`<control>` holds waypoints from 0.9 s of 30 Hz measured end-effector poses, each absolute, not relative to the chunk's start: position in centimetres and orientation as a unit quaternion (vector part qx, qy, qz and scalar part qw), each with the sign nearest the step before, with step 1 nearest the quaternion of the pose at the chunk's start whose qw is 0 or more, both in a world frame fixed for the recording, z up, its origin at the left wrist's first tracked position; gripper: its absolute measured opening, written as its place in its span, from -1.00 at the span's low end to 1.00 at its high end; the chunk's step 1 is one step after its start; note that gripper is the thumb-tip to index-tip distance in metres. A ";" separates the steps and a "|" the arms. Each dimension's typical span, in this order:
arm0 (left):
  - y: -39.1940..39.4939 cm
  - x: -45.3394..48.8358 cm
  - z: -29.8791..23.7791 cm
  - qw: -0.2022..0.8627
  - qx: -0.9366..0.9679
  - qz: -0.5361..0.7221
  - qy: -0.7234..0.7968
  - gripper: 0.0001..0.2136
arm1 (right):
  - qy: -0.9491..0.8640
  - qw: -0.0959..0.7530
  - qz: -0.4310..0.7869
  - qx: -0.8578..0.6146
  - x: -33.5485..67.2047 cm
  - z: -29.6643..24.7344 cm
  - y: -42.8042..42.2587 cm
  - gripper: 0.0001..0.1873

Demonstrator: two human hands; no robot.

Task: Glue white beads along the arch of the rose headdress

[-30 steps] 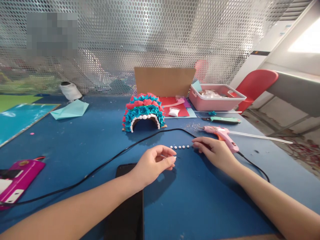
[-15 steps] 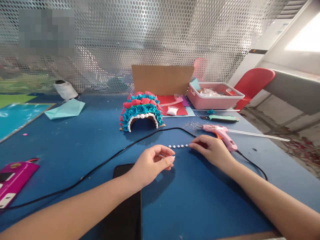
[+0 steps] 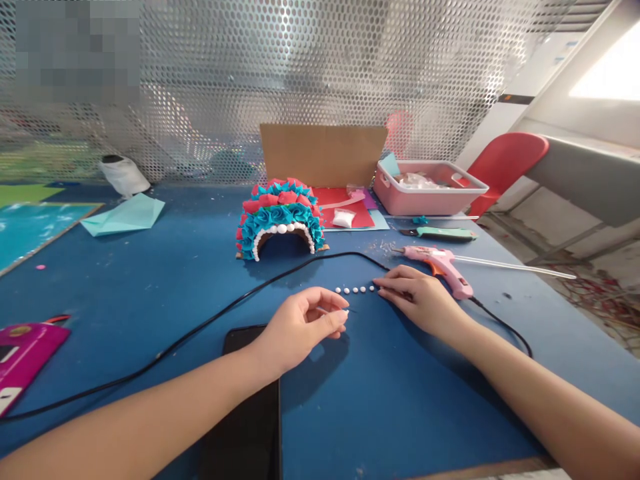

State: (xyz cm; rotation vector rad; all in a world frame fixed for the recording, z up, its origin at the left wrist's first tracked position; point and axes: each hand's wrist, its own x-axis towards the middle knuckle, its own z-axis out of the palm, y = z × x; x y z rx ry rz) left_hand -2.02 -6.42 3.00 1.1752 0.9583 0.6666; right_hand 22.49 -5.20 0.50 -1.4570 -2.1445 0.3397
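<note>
A short row of small white balls [image 3: 355, 290] lies on the blue table [image 3: 400, 400]. My right hand [image 3: 423, 300] rests at the row's right end, fingertips pinched low to the tabletop over what looks like another white ball. To the left of the row, my left hand [image 3: 305, 327] hovers with thumb and fingers pinched; a tiny whitish bit shows at the tips, too small to name. Behind the hands stands an arch [image 3: 283, 213] covered in red and blue paper flowers, with white balls along its front edge.
A pink glue gun [image 3: 440, 260] lies beyond my right hand, its black cable [image 3: 240, 303] crossing the table. Near it are a green utility knife [image 3: 445, 233] and a pink basket [image 3: 430, 197]. A black phone [image 3: 250, 427] lies under my left forearm. Cardboard [image 3: 325, 157] stands at the back.
The right fingertips have shifted slightly and settled lower at the end of the row. My left hand stays nearly still. The whole view has moved a little.
</note>
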 end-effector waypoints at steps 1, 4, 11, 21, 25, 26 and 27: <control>-6.4 -2.0 3.0 0.677 0.522 0.297 0.427 -0.78 | -0.793 0.259 0.123 -0.538 22.5 0.5 -5.2 -0.75; -6.4 -2.0 3.0 0.676 0.519 0.299 0.429 -0.77 | -0.789 0.252 0.127 -0.546 22.5 0.7 -5.4 -0.76; -6.3 -2.0 2.7 0.674 0.506 0.326 0.428 -0.71 | -0.763 0.364 0.066 -0.530 20.8 2.2 -6.9 -0.84; -6.5 -2.2 2.7 0.740 0.512 0.287 0.330 -0.56 | -0.857 0.386 0.117 -0.320 17.4 2.2 -8.8 -0.71; -6.5 -2.1 2.8 0.736 0.509 0.288 0.340 -0.58 | -0.859 0.388 0.110 -0.314 17.6 2.2 -8.9 -0.76; -6.5 -2.1 2.8 0.733 0.508 0.287 0.350 -0.58 | -0.859 0.390 0.107 -0.313 17.6 2.2 -8.9 -0.77; -6.5 -2.1 2.8 0.729 0.506 0.286 0.361 -0.58 | -0.858 0.392 0.105 -0.315 17.6 2.2 -9.0 -0.78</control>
